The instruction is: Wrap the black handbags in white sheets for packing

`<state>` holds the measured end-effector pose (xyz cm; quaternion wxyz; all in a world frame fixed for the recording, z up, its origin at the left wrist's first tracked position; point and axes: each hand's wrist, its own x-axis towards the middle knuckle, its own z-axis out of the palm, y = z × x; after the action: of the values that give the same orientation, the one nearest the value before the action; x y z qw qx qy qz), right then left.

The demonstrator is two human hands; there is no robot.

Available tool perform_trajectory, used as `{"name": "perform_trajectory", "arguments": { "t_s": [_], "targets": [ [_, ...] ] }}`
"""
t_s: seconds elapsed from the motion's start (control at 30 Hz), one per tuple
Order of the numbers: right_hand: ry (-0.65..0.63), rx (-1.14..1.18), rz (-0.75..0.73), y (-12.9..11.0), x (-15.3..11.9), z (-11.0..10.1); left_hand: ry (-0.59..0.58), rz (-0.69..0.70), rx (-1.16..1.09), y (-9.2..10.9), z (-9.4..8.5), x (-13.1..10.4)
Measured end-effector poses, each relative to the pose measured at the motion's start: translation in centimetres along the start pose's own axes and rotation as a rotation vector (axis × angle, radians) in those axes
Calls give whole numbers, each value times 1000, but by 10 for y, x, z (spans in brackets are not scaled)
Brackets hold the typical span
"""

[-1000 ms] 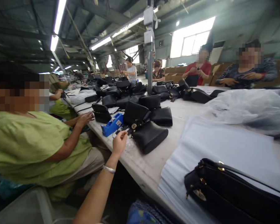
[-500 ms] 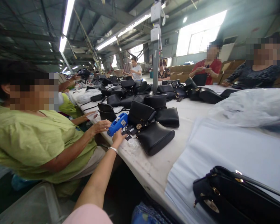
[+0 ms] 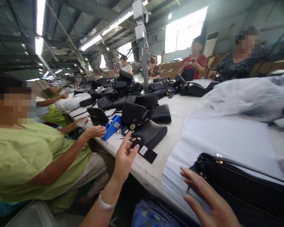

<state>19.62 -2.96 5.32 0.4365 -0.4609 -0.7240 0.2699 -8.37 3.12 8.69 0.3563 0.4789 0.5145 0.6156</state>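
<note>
Between its fingers my left hand [image 3: 125, 156] holds a black hang tag [image 3: 148, 153] with a white label on it, above the table edge. Behind the tag lies a black handbag [image 3: 151, 134], and another with a round gold charm [image 3: 132, 126] rests beyond it. My right hand [image 3: 209, 198] is at the lower right, fingers apart, with nothing seen in it. It is beside the near black handbag [image 3: 246, 183], which has gold fittings and lies on white sheets [image 3: 217, 135]. Whether the fingers touch that bag I cannot tell.
A blue tape dispenser [image 3: 112, 127] stands at the table edge, close to the hand of a co-worker in a green top [image 3: 49, 154]. Many black bags are heaped around a metal post [image 3: 145, 63]. Clear plastic wrap [image 3: 248, 94] lies at the right; several other people are across the table.
My left hand has moved from beside the tape dispenser toward me, lifting the black hang tag off the table. My right hand has come into view at the lower right. The view has shifted right.
</note>
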Motion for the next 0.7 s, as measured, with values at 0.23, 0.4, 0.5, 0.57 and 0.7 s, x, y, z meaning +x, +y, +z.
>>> {"name": "perform_trajectory", "arguments": {
  "t_s": [0.23,0.4,0.5,0.57,0.7],
  "targets": [
    [-83,206,379,-17,6,-3,-285,-198,-120,-2,80,-66],
    [-18,41,451,-2,-45,-34,-270,-220,-163,-7,87,-53],
    [-12,14,445,2,-64,-41,-389,-217,-99,-3,94,-59],
    [20,14,386,-2,-66,-39,-499,-171,-31,1,100,-69],
    [149,202,290,-22,-53,-31,-763,13,22,10,112,-89]
  ]
}}
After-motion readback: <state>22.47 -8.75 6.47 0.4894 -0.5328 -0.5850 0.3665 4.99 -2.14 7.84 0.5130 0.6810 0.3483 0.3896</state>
